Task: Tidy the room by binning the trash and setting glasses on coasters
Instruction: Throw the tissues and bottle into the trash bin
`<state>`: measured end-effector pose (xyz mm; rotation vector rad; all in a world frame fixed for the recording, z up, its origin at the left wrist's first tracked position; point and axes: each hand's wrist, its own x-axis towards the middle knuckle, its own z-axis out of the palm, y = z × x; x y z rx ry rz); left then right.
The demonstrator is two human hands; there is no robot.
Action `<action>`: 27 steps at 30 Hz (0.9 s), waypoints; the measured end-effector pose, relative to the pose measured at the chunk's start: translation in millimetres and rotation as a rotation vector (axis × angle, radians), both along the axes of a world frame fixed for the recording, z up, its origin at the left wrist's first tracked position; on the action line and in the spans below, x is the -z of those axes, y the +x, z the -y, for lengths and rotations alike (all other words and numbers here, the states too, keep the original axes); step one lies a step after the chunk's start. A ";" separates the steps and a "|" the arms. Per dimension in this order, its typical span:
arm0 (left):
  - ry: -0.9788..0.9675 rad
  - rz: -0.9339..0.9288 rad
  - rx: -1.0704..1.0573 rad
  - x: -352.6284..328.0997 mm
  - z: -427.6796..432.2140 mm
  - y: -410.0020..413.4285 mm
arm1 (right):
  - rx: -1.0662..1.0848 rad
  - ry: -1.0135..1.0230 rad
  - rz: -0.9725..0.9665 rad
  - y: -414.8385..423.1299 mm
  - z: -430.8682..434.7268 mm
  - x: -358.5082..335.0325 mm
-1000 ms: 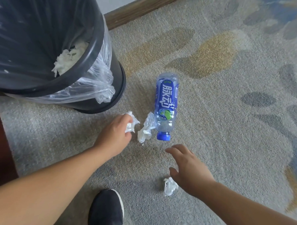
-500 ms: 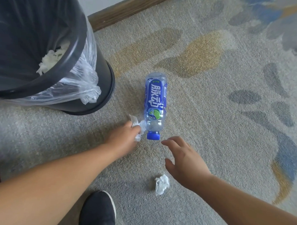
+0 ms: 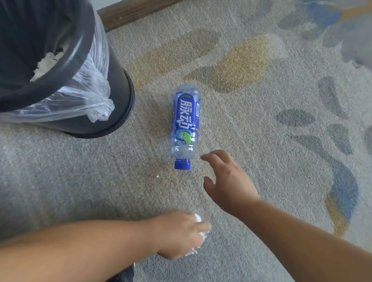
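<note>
Two hands reach low over the carpet point(image 3: 266, 127). The left hand point(image 3: 181, 234) is curled round white tissue point(image 3: 197, 218), at 6 o'clock from the bottle point(image 3: 185, 119). The right hand point(image 3: 228, 183) is spread wide and holds nothing, its fingertips just beside the cap point(image 3: 182, 164), at 4 o'clock from it. The bottle lies flat with its long axis running 12 to 6, cap toward the person, so the right hand is nearer. The bin point(image 3: 121, 91) stands at 10 o'clock.

Glossy clear plastic bottle point(image 3: 184, 123), matt dark plastic bin point(image 3: 117, 91), shiny crinkled plastic liner point(image 3: 91, 89), rough woven carpet point(image 3: 255, 144), crumpled white paper point(image 3: 200, 226)
</note>
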<state>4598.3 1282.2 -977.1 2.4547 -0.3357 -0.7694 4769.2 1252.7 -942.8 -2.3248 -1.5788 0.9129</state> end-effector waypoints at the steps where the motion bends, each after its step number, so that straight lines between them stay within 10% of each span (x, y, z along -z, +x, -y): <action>1: 0.031 -0.019 0.037 2.4 1.8 -0.3 | -0.015 0.007 0.009 1.6 -4.8 -1.5; 27: 0.090 -0.052 -0.829 -26.3 -88.1 -49.4 | -0.890 -0.013 0.693 40.4 -134.9 11.6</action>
